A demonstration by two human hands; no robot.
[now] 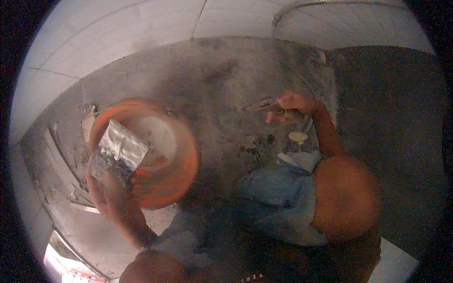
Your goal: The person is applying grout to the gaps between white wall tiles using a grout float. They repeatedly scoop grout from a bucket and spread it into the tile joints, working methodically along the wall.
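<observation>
On the left, my left hand (113,195) is closed around the lower end of a flat, shiny silver rectangular piece (123,145). The piece is over an orange tub (191,162); its exact kind is unclear. A pale, rounded area (163,139) shows inside the tub; I cannot tell whether it is a smaller container or its contents. Further right, my right hand (295,106) is closed on a thin, pointed tool (262,106), held over the grey floor. Haze and blur hide the tool's details. The two hands are well apart.
A round, pale drain-like disc (297,137) lies below my right hand. Dark crumbs (257,146) are scattered on the stained floor. Long strips (63,151) lie left of the tub. A ribbed hose (330,3) runs along the pale tiled wall. My bent knee (347,198) is at right.
</observation>
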